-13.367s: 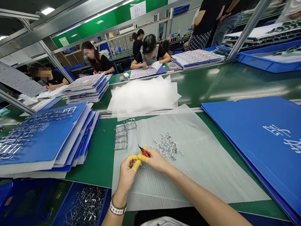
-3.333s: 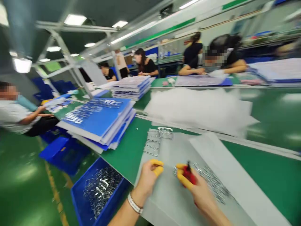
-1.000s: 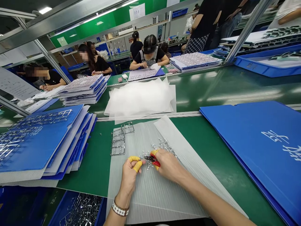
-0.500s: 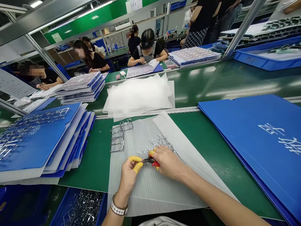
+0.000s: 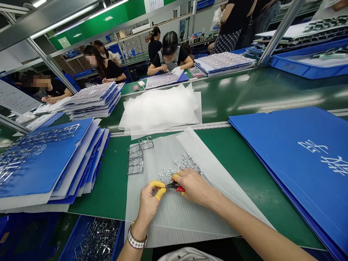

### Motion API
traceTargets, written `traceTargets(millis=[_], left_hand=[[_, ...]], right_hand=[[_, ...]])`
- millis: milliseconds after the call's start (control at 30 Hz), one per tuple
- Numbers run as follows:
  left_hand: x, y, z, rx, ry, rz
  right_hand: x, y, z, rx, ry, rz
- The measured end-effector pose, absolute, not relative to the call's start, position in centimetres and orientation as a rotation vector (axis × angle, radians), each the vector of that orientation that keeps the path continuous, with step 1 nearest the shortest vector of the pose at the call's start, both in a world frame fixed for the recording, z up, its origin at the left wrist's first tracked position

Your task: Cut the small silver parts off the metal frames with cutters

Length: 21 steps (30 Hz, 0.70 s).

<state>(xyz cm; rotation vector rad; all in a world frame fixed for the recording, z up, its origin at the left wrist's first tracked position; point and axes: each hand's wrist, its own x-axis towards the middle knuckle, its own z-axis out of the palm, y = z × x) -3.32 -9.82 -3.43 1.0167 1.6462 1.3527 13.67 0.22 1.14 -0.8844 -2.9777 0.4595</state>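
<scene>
My right hand (image 5: 191,185), with yellow finger cots, is closed round red-handled nippers (image 5: 179,189) whose jaws point left. Thumb and forefinger of my left hand (image 5: 150,199), also in yellow cots, pinch together at the tips of the jaws. A tiny shiny piece seems to be between them, too small to make out. Just beyond my hands, small silvery parts (image 5: 187,162) lie scattered on a translucent foam sheet (image 5: 174,221). Several chrome sprue frames (image 5: 135,165) rest at the sheet's upper left corner.
Blue boards and foam sheets (image 5: 73,159) are stacked at left, topped with chrome frames. A blue board (image 5: 288,145) lies at right. Below the table's left edge, a blue bin (image 5: 73,232) holds chrome scrap. White sheets (image 5: 160,108) lie ahead; several people work beyond.
Almost nothing differs. Both hands stay together over the foam sheet with the nippers between them; the view has shifted very slightly.
</scene>
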Motion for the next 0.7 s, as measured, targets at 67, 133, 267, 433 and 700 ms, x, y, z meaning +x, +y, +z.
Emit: traceTargets(millis=[67, 133, 267, 433, 700], left_hand=[[-3.4, -9.9, -3.4, 1.041, 1.663, 1.332], [-3.5, -10.0, -3.3, 1.071, 1.671, 1.31], [-3.2, -9.6, -3.3, 1.14, 1.643, 1.279], [-1.6, -8.5, -3.7, 1.254, 1.712, 1.302], [-4.6, -8.6, 0.3, 1.356, 1.812, 1.437]], right_hand=[[13.7, 0.2, 1.2, -0.882, -2.997, 0.46], [13.8, 0.3, 1.2, -0.884, -3.0, 0.458], [14.2, 0.5, 0.8, -0.931, -2.933, 0.455], [15.3, 1.3, -0.9, -1.059, -2.603, 0.569], [16.0, 1.2, 1.3, -0.969, -1.946, 1.12]])
